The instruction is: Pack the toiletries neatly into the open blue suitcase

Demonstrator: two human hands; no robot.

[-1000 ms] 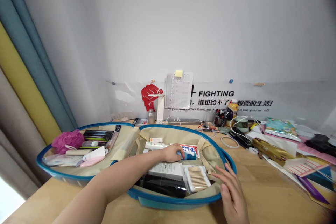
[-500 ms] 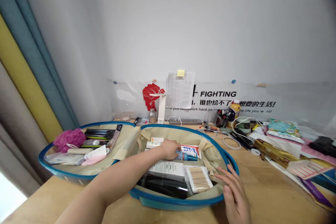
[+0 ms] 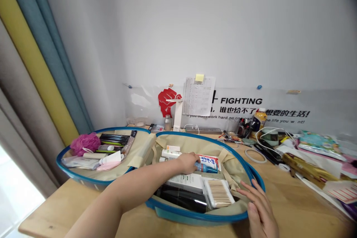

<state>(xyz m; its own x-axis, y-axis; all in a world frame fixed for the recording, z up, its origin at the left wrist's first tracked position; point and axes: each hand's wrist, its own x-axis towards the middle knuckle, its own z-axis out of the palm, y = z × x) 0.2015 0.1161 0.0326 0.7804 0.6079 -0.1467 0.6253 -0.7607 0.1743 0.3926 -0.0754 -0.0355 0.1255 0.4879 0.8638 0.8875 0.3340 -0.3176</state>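
Blue-and-white plastic bottle (image 3: 206, 167), probably light, stiff and a little slippery, best gripped around its body: curled within left hand (image 3: 187, 163), above toothpaste box (image 3: 211, 161), inside open toiletry bag (image 3: 195, 215). Right hand (image 3: 259, 212) open, empty, against bag's rim.

Blue-grey curtain (image 3: 64, 81) and yellow curtain (image 3: 41, 74) hanging down the left side, just beside a white wall (image 3: 195, 26). Low on the wall, a clear plastic banner (image 3: 279, 100) printed with "FIGHTING" and lines of Chinese, along with a red fist cutout (image 3: 168, 101) and a printed sheet (image 3: 198, 96) topped by a yellow sticky note (image 3: 199, 77). Along the back of the wooden tabletop (image 3: 69, 208), a white desk lamp (image 3: 177, 117), a small glass bottle (image 3: 167, 123), a power strip (image 3: 199, 130) and a yellow-capped drink bottle (image 3: 260, 119). Farther right, white cables (image 3: 272, 130), a pale ring (image 3: 255, 156), a gold package (image 3: 306, 165) and a shiny printed packet (image 3: 319, 145), all crowded among papers (image 3: 343, 192).
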